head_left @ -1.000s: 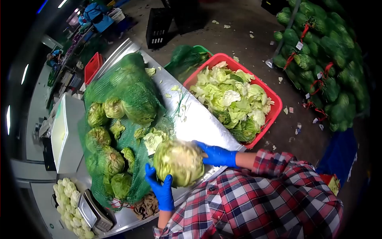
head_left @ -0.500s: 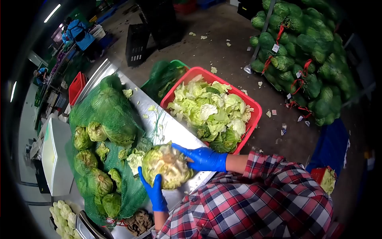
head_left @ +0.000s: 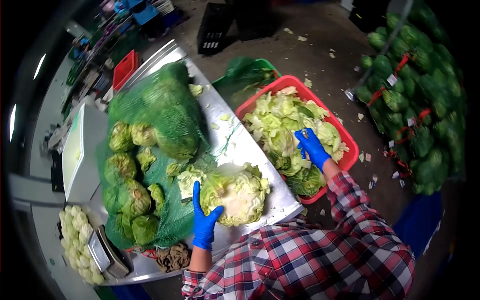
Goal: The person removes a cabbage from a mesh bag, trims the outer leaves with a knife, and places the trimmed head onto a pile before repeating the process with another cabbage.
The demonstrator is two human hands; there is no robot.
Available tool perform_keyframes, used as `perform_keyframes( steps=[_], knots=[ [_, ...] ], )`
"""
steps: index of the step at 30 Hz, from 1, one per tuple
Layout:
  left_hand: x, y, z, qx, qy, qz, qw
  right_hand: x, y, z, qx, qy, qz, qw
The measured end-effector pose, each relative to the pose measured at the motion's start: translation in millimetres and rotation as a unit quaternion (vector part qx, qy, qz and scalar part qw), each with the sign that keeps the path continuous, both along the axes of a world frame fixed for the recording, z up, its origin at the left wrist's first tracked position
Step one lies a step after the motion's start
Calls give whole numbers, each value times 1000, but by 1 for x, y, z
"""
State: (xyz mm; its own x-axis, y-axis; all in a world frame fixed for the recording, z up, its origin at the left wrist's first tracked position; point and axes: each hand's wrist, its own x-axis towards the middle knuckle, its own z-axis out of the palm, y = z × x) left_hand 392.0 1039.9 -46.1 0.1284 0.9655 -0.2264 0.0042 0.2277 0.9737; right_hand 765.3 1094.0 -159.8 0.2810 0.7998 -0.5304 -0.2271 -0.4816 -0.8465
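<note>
A trimmed cabbage (head_left: 242, 197) rests on the metal table (head_left: 280, 192), its pale cut base facing up. My left hand (head_left: 205, 225), in a blue glove, grips its left side with fingers and thumb spread along the edge. Over the red crate (head_left: 345, 135), full of loose cabbage leaves (head_left: 280, 117), is my right hand (head_left: 314, 150), also gloved in blue. Its fingers are bent, with a small pale bit showing at the fingertips that I cannot make out. Beside the cabbage lies a torn leaf (head_left: 190, 181).
A green net bag (head_left: 172, 107) holding several cabbages covers the table's left part. White cauliflowers (head_left: 75, 245) and a scale (head_left: 107, 252) are at lower left. Netted cabbages (head_left: 420, 110) are stacked at right. Leaf scraps litter the floor; a person in blue (head_left: 142, 12) stands far back.
My right hand has left the cabbage and moved right, over the crate of leaves. The cabbage is lower on the table with its cut base turned up; my left hand stays on it. The view has shifted.
</note>
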Motion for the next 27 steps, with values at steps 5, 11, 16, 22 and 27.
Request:
perform_keyframes(
  steps=[5,11,16,22,27],
  knots=[
    [31,8,-6,21,26,108,994,-49,-15,55,245,-186,230,923],
    [51,32,-4,-4,56,94,994,-99,-34,131,235,-286,398,840],
    [43,36,-21,32,153,23,988,-115,-11,94,201,-376,391,816],
    [40,17,-14,130,197,-29,971,-90,32,-15,107,-201,366,902],
    [16,30,-14,65,92,-4,994,-67,29,25,103,98,177,974]
  ],
)
